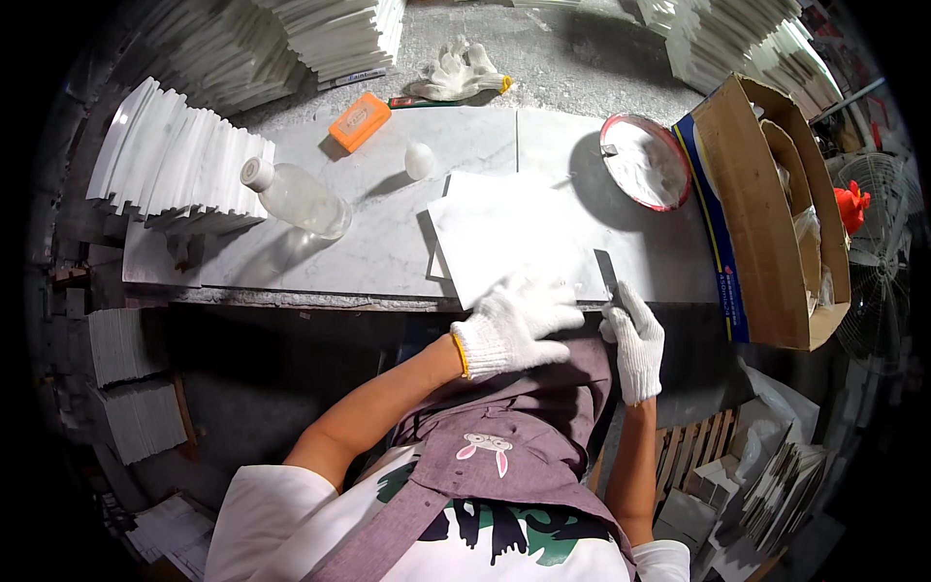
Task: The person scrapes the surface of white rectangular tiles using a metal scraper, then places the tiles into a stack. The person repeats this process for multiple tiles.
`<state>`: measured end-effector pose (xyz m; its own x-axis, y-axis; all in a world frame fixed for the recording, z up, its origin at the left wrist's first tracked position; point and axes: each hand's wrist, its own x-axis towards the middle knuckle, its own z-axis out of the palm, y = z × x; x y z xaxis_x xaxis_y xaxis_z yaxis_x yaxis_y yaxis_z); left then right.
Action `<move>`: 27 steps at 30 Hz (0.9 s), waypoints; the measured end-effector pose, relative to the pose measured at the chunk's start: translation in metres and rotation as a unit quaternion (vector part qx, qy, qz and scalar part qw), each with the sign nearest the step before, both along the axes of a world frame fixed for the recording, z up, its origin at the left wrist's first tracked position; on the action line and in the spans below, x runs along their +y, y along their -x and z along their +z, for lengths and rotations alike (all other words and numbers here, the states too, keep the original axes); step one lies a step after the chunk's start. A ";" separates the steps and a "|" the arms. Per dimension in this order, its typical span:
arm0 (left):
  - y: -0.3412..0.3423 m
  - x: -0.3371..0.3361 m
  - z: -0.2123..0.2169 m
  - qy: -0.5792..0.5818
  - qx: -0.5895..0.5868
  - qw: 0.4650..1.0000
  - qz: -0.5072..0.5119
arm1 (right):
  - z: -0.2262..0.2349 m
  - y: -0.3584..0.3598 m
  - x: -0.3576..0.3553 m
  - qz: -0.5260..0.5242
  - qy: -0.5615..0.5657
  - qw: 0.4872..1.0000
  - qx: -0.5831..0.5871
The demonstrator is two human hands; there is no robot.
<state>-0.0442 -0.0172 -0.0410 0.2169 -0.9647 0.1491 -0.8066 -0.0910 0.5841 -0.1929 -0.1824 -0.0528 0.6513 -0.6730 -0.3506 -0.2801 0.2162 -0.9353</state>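
Observation:
My left hand (520, 322), in a white knitted glove with a yellow cuff edge, lies with its fingers spread at the near edge of a white square tile (504, 228). Glare washes out much of that tile's face. Another tile (435, 254) pokes out from under its left side. To the right, my gloved right hand (636, 341) is closed on a putty knife (605, 271), its flat grey blade pointing up and away; the grip end is hidden in the fingers. A red-rimmed bowl (644, 163) holding white paste sits beyond that hand.
On the marble-topped bench (378, 262) stand a clear bottle (303, 202), a small white egg-shaped thing (420, 161) and an orange box (360, 122). Spare gloves (456, 72) lie farther back. Tile stacks (184, 160) line the left. A cardboard box (752, 213) and a fan (878, 262) stand at right.

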 end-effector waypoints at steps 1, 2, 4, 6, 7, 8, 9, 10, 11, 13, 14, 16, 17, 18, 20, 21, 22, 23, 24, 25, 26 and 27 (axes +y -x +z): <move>0.002 0.000 -0.001 0.038 0.079 0.996 -0.023 | -0.002 -0.004 -0.001 0.025 0.008 1.000 0.001; 0.002 0.000 -0.001 0.077 0.155 0.984 -0.048 | -0.005 -0.007 -0.004 0.049 0.016 0.999 0.000; 0.006 0.005 0.003 0.152 0.126 0.978 0.065 | -0.006 -0.018 -0.008 0.091 0.037 0.995 0.002; -0.004 0.016 -0.004 0.131 0.013 0.979 0.158 | -0.005 -0.034 -0.008 0.123 0.059 0.991 0.006; -0.009 0.020 -0.011 0.141 -0.072 0.970 0.183 | -0.011 -0.043 -0.010 0.144 0.090 0.985 0.012; -0.016 0.024 -0.019 0.151 -0.157 0.954 0.207 | -0.013 -0.052 -0.013 0.169 0.149 0.974 0.016; -0.021 0.027 -0.023 0.141 -0.133 0.958 0.213 | -0.014 -0.061 -0.017 0.191 0.207 0.959 0.020; -0.022 0.029 -0.025 0.148 -0.151 0.956 0.205 | -0.014 -0.068 -0.019 0.212 0.265 0.940 0.023; -0.023 0.032 -0.028 0.154 -0.170 0.952 0.202 | -0.013 -0.075 -0.020 0.222 0.253 0.940 0.052; -0.025 0.037 -0.041 0.163 -0.183 0.950 0.193 | -0.012 -0.075 -0.020 0.250 0.299 0.920 0.050; -0.025 0.036 -0.045 0.168 -0.187 0.948 0.197 | -0.012 -0.073 -0.021 0.265 0.322 0.907 0.051; -0.025 0.035 -0.048 0.177 -0.194 0.943 0.203 | -0.014 -0.071 -0.020 0.261 0.340 0.902 0.040; -0.025 0.035 -0.049 0.178 -0.197 0.943 0.202 | -0.013 -0.071 -0.018 0.259 0.349 0.900 0.033; -0.025 0.035 -0.049 0.179 -0.199 0.942 0.202 | -0.010 -0.073 -0.018 0.265 0.365 0.891 0.049; -0.024 0.035 -0.049 0.179 -0.200 0.942 0.202 | -0.002 -0.082 -0.021 0.275 0.396 0.873 0.078; -0.024 0.035 -0.048 0.179 -0.198 0.942 0.203 | -0.006 -0.085 -0.022 0.270 0.422 0.864 0.045; -0.023 0.034 -0.047 0.178 -0.196 0.942 0.204 | -0.009 -0.083 -0.020 0.264 0.425 0.865 0.042; -0.023 0.034 -0.047 0.171 -0.190 0.945 0.205 | -0.010 -0.082 -0.018 0.262 0.429 0.864 0.038; -0.022 0.034 -0.046 0.164 -0.185 0.947 0.206 | -0.008 -0.080 -0.015 0.260 0.433 0.862 0.035; -0.022 0.034 -0.046 0.158 -0.179 0.949 0.206 | -0.004 -0.076 -0.010 0.253 0.433 0.864 0.051; -0.022 0.034 -0.046 0.161 -0.179 0.949 0.206 | -0.006 -0.071 -0.009 0.251 0.429 0.867 0.044; -0.022 0.034 -0.047 0.164 -0.178 0.948 0.205 | -0.009 -0.067 -0.008 0.250 0.424 0.870 0.038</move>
<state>-0.0219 0.0170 -0.0878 0.4433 -0.6989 0.5612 -0.8941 -0.3001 0.3325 -0.1262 -0.1900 -0.0614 0.9334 -0.3498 0.0798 -0.2082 -0.7090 -0.6738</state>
